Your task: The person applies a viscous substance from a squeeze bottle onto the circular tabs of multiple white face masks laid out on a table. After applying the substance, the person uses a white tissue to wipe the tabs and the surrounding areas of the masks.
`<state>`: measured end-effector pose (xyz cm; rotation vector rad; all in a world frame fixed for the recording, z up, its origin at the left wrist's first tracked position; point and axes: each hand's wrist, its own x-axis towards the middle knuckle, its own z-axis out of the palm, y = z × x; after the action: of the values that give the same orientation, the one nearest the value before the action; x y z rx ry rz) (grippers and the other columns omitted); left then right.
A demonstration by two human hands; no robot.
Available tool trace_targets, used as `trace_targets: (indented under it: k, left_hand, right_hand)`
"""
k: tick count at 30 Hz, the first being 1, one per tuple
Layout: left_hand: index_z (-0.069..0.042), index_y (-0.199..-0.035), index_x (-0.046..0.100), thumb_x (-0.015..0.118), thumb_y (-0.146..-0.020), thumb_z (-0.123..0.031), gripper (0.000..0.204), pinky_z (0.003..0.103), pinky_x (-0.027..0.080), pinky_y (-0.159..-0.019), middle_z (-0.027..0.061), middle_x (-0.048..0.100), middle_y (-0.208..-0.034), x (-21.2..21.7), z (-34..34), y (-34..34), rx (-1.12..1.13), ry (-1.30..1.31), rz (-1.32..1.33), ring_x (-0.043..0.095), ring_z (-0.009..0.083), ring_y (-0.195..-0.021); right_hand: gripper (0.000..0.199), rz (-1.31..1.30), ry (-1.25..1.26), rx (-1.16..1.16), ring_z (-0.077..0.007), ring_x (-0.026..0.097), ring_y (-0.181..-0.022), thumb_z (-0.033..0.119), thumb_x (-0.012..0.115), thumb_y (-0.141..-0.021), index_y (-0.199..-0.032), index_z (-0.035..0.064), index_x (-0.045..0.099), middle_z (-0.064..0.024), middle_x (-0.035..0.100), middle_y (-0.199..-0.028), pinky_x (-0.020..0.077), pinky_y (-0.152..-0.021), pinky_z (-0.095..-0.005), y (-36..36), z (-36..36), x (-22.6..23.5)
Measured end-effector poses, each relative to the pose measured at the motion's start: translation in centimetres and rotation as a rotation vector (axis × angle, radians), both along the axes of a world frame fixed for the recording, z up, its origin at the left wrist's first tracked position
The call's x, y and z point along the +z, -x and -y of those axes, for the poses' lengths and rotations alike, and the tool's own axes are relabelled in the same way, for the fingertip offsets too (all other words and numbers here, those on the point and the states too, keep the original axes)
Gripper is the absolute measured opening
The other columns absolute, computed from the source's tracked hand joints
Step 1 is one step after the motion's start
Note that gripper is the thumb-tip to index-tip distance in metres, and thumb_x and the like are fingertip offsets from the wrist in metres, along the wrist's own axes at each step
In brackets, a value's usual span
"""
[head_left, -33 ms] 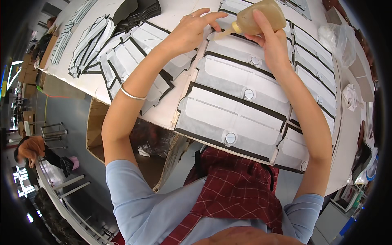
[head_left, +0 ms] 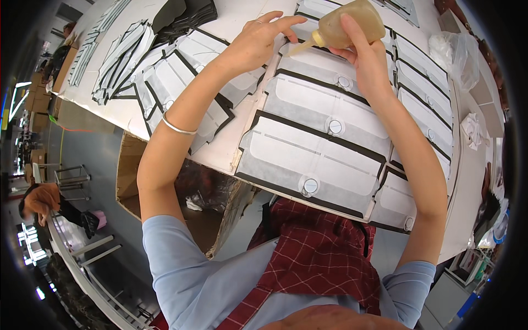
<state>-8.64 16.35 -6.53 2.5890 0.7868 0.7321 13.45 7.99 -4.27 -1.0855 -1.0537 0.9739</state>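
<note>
My right hand (head_left: 369,60) grips a squeeze bottle (head_left: 336,26) of yellowish liquid, tilted so that its thin nozzle (head_left: 301,47) points down and left. The nozzle tip is over or touching the left end of a white panel (head_left: 313,65) with black edging; I cannot tell which. My left hand (head_left: 254,47) hovers by that end, index finger stretched out, holding nothing, a ring on one finger. Similar panels lie in overlapping rows toward me, the nearest panel (head_left: 286,159) with a round silvery disc (head_left: 310,186) near its front edge.
Loose panels (head_left: 181,82) and a stack of dark sheets (head_left: 195,15) cover the table's left part. Below its edge stands an open cardboard box (head_left: 127,181). A clear plastic bag (head_left: 466,60) lies at the right. A person (head_left: 44,201) in orange bends over at far left.
The bottle's nozzle tip has shifted slightly left and toward me along the panel's end. Both hands otherwise stay in nearly the same place.
</note>
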Motion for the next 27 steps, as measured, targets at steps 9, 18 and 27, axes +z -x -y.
trace_targets:
  k: [9,18,27]
  left_hand:
    - [-0.016,-0.145,0.049,0.029,-0.073,0.019,0.082,0.047,0.028,-0.123,0.0069,0.069,-0.115,0.3,0.3,-0.2,-0.009,0.008,0.025,0.039,0.0342,-0.141]
    - [-0.013,-0.145,0.048,0.030,-0.073,0.019,0.081,0.046,0.030,-0.121,0.0095,0.068,-0.116,0.9,0.7,-0.1,-0.040,0.106,0.043,0.045,0.0305,-0.136]
    - [-0.008,-0.148,0.043,0.059,-0.083,0.006,0.068,0.040,0.041,-0.107,0.0183,0.062,-0.120,0.1,-6.0,0.5,-0.103,0.076,0.308,0.058,0.0347,-0.117]
  right_hand:
    - [0.053,-0.018,0.031,0.016,-0.0181,0.066,-0.105,0.043,0.068,-0.095,-0.125,-0.0001,0.059,-0.0104,0.066,-0.117,0.0578,-0.088,-0.0341,0.0,1.1,-0.1]
    - [0.055,-0.040,0.068,0.057,-0.0187,0.066,-0.106,0.044,0.067,-0.096,-0.128,0.0001,0.057,-0.0110,0.065,-0.119,0.0594,-0.086,-0.0325,0.2,2.4,0.7]
    - [0.044,-0.401,0.019,-0.013,-0.0176,0.068,-0.095,0.039,0.070,-0.095,-0.121,0.0048,0.059,-0.0093,0.069,-0.107,0.0579,-0.078,-0.0304,-3.4,-2.2,3.0]
